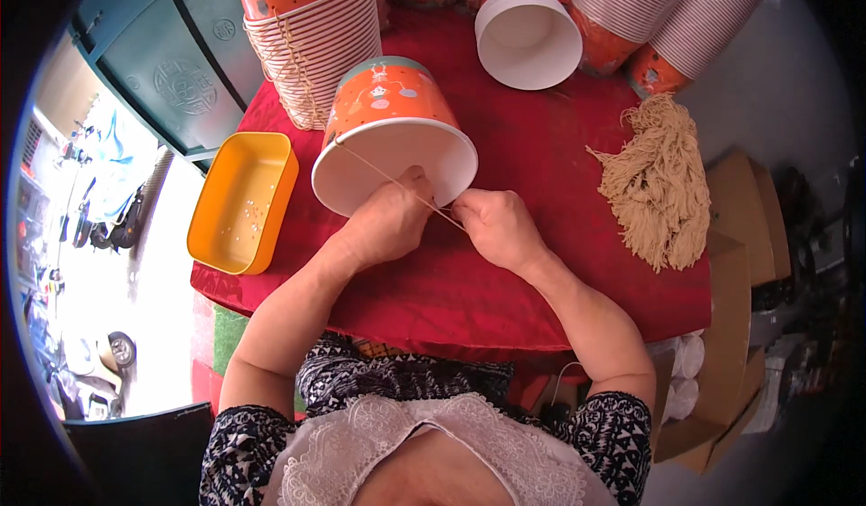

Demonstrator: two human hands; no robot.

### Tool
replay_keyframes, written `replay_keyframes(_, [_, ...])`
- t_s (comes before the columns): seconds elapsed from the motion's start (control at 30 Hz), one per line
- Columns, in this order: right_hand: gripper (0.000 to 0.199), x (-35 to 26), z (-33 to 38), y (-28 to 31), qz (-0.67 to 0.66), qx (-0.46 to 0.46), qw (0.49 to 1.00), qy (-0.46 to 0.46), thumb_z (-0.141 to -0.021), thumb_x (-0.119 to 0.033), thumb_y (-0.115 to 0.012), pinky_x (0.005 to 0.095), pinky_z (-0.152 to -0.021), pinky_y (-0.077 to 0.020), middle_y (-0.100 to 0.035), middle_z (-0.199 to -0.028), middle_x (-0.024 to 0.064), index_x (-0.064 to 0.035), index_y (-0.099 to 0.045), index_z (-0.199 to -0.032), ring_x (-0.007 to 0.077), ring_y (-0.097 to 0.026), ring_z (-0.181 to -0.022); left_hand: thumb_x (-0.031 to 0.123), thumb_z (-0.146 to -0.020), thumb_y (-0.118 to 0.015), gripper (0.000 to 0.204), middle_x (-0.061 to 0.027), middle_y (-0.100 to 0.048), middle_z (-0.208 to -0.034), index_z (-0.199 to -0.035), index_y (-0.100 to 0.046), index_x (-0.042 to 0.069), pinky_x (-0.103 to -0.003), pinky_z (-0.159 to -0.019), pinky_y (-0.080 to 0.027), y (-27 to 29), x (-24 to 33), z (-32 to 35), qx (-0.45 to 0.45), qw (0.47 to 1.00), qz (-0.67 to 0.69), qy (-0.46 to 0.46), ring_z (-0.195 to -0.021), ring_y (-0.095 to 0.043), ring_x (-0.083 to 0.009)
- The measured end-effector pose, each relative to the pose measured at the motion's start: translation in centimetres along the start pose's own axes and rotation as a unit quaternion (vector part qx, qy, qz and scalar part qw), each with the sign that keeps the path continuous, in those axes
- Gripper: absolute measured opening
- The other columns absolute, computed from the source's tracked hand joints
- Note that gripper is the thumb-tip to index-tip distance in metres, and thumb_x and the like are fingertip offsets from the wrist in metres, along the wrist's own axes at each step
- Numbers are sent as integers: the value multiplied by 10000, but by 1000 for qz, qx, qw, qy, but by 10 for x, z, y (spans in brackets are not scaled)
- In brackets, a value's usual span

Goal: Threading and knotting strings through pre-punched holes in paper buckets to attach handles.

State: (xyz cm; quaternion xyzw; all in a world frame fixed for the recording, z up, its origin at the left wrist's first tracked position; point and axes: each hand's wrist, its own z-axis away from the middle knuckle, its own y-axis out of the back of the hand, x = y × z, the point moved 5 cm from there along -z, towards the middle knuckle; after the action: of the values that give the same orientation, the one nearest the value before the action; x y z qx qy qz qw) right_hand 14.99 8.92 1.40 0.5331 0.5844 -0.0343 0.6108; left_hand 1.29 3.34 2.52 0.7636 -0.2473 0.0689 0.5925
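Observation:
An orange paper bucket [386,100] with a white inside lies tilted on the table, its mouth facing me. A thin tan cord [370,163] runs from a hole at the left of its rim, across the mouth, to my hands. My left hand [390,220] is closed at the near rim, its fingers reaching partly into the mouth; the fingertips are hidden. Close beside it, just off the rim, my right hand [501,228] pinches the cord.
A red cloth [541,280] covers the table. A yellow tray [287,177] with small bits inside sits left. Tall nested bucket stacks [311,55] stand behind it. Another bucket [528,41] lies at the back. A cord bundle [657,186] lies right, near cardboard boxes [744,208].

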Motion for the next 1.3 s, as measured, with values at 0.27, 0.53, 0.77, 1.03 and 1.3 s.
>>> replay_keyframes(0.27, [300,14,-10,2,3,24,998,-58,-898,-196,-596,369,-535,-445,-568,-602,211,77,-620,-776,184,-582,-547,41,-803,-622,115,-207,-578,-902,-890,-589,-27,-453,-734,-473,-7,-11,0,-47,998,38,10,-853,-582,-399])
replay_keyframes(0.53, [296,20,-8,14,-103,125,987,-12,-904,-173,-574,397,-499,-413,-537,-586,205,71,-589,-738,224,-533,-508,37,-840,-628,138,-178,-614,-932,-950,-618,-45,-380,-810,-507,39,31,29,11,975,223,-7,-901,-618,-342])
replay_keyframes(0.77, [267,3,-2,33,-172,156,973,9,-937,-99,-564,321,-469,-365,-495,-534,72,58,-551,-722,87,-440,-523,86,-933,-499,197,-56,-660,-772,-931,-644,-49,-243,-554,-503,72,-3,103,101,821,512,231,-597,-609,-114])
replay_keyframes(1.03, [171,-61,12,29,-40,139,981,133,-932,-89,-585,351,-446,-391,-511,-566,164,25,-580,-805,194,-500,-455,664,-908,-452,855,-189,-498,-1386,-1392,-389,-38,-427,-962,-504,73,-13,99,206,621,748,111,-1197,-567,-279])
replay_keyframes(1.3, [149,-96,17,28,-13,138,980,140,-917,-119,-624,339,-443,-400,-554,-586,143,8,-606,-844,200,-556,-474,572,-941,-498,681,-122,-540,-1341,-1404,-383,86,-413,-966,-514,68,-4,115,286,515,802,96,-1166,-588,-245])
